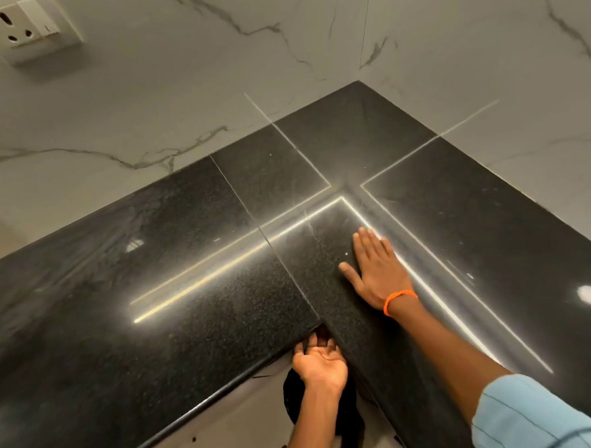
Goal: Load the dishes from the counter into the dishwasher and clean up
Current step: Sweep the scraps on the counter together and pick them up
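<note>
White marble-look wall tiles (178, 103) with grey veins fill the upper half of the view and meet in a corner at the back. Below them a black speckled granite counter (155, 316) wraps that corner in an L, its polished top showing thin pale joint lines and streaks of reflected light, with a round bright reflection near the right edge. The counter's rounded front edge runs diagonally across the lower left, and pale floor (236, 422) shows beneath the inner corner.

From the lower right a forearm in a light blue striped sleeve (523, 420) reaches across the counter. The right hand (375, 267) lies palm down on the granite near the inner corner, fingers straight and together, thumb spread to the left, gripping nothing. An orange band (399, 300) circles its wrist.

The left hand (320, 359) sits just below the counter's inner corner, palm up and cupped at the edge, fingers loosely curled upward against the stone lip; it holds nothing that can be made out. Dark clothing (296, 395) shows behind that wrist.

A white wall socket (27, 27) with a switch sits at the top left. No dishes or dishwasher appear in view.
</note>
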A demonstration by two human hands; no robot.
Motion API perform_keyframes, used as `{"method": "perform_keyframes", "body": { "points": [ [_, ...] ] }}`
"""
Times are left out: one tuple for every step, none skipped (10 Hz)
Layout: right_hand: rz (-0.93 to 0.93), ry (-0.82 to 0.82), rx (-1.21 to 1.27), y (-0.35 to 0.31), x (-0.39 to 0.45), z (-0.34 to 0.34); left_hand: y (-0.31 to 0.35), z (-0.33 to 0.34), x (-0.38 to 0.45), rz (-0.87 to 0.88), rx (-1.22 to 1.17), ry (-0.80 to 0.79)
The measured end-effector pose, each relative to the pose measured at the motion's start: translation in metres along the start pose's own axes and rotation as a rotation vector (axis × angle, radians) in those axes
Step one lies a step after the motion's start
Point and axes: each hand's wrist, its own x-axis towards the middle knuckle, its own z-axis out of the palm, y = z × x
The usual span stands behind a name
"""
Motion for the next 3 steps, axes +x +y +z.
{"method": "perform_keyframes", "body": {
  "points": [
    [-0.142, -0.024, 0.023, -0.023, -0.018, 0.003, 0.0, -0.004, 0.003, -0.014, -0.004, -0.02],
    [-0.231, -0.054, 0.058, -0.045, -0.04, 0.005, 0.0, -0.003, 0.007, 0.001, -0.064, -0.031],
    [-0.28, -0.079, 0.106, -0.071, -0.069, 0.012, 0.005, -0.007, 0.011, -0.082, -0.112, -0.062]
  ]
}}
